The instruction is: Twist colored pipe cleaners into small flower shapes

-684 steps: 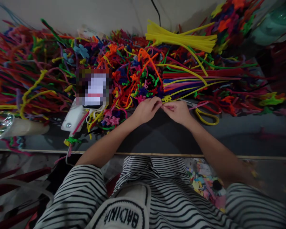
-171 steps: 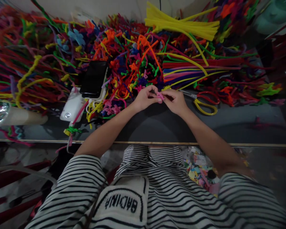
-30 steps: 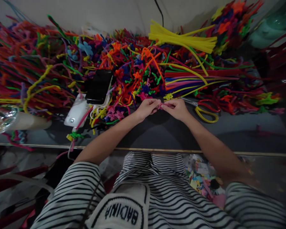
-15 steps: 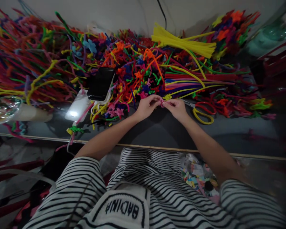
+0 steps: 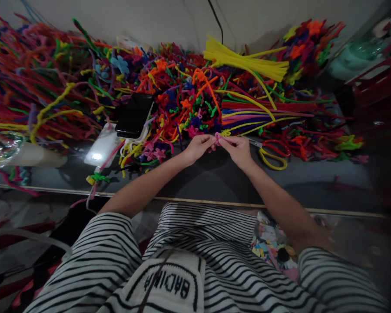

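Between my two hands, above the dark table [image 5: 202, 184], is a small pink fuzzy piece [image 5: 217, 138]. My left hand [image 5: 199, 148] pinches it from the left with thumb and forefinger. From the right, my right hand [image 5: 237, 150] pinches the same piece, its fingertips almost touching the left ones. The piece's exact shape is partly covered by my fingers. Just right of my right hand lie scissors [image 5: 274, 155] with one red and one yellow handle loop. Pink fuzzy flowers [image 5: 159, 153] rest left of my left hand.
Colourful fuzzy stems [image 5: 52, 87] heap along the back. A yellow bundle [image 5: 246, 61] lies on top. At the left are a black phone [image 5: 135, 116], a lit white device [image 5: 101, 148] and a cup [image 5: 42, 154]. The table's front edge [image 5: 208, 201] runs before me.
The whole view has shifted slightly, so things appear a little further left. My left fingers have closed in more around the pink piece, while both hands keep hold of it.
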{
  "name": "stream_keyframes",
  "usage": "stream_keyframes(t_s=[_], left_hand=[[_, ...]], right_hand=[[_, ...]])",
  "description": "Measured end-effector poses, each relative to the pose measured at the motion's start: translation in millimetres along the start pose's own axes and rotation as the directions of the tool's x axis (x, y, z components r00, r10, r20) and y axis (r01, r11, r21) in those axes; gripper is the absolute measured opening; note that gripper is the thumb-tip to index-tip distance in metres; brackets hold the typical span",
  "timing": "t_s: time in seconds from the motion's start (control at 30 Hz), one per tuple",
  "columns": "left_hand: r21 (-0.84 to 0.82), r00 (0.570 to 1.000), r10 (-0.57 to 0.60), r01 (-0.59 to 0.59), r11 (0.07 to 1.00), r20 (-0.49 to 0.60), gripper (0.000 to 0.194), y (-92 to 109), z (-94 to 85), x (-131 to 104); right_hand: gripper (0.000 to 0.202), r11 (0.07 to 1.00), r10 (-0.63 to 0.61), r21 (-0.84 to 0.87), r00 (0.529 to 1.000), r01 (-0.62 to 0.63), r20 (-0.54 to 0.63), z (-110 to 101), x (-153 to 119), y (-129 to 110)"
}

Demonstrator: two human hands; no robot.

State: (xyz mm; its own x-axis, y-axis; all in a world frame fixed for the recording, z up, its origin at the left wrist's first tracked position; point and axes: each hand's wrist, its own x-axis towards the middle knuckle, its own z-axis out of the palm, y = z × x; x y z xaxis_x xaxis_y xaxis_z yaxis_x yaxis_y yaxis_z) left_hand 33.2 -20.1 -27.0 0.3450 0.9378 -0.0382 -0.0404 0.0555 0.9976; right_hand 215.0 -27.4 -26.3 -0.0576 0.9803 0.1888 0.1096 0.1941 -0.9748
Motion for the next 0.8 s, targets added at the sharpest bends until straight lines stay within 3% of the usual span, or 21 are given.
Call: stream_keyframes(t_s=[0.07, 0.13, 0.2, 0.3, 0.4, 0.63, 0.8], left_hand=[[-0.115, 0.996, -0.068, 0.074, 0.991, 0.053, 0.044, -1.1, -0.4, 1.8], [-0.047, 0.999, -0.033, 0.035, 0.998, 0.037, 0.044, -1.4, -2.8, 2.3], [0.176, 0.992, 0.128, -0.122, 0.977, -0.023, 0.041, -0.5, -7.2, 1.4], [0.476, 0.915, 0.402, -0.347, 0.808, -0.015, 0.034, 2.8, -15.2, -2.2], [0.561, 0.872, 0.486, -0.431, 0.707, 0.057, 0.033, 6.3, -20.5, -5.6], [0.69, 0.905, 0.424, -0.331, 0.644, 0.038, 0.027, 3.5, -16.2, -4.8], [0.751, 0.895, 0.446, -0.284, 0.596, -0.015, 0.024, 5.6, -14.1, -5.5]], right_hand=[[0.03, 1.0, -0.018, -0.008, 1.0, 0.018, -0.022, 1.0, -0.2, 0.7], [0.027, 1.0, -0.006, -0.003, 0.999, 0.006, -0.037, 1.6, 1.6, 1.9], [0.025, 0.999, 0.028, 0.024, 0.999, -0.028, -0.016, 2.0, 4.8, 3.1], [0.022, 0.998, 0.052, 0.039, 0.998, -0.053, 0.022, 2.7, 9.0, 4.3], [0.024, 0.999, 0.052, 0.002, 0.999, -0.052, 0.008, 3.2, 10.0, 4.3], [0.023, 0.973, -0.022, -0.229, 0.997, 0.038, 0.073, 2.4, 4.5, 4.4], [0.028, 0.83, -0.294, -0.476, 0.953, 0.292, 0.072, 7.6, -1.6, -0.2]])
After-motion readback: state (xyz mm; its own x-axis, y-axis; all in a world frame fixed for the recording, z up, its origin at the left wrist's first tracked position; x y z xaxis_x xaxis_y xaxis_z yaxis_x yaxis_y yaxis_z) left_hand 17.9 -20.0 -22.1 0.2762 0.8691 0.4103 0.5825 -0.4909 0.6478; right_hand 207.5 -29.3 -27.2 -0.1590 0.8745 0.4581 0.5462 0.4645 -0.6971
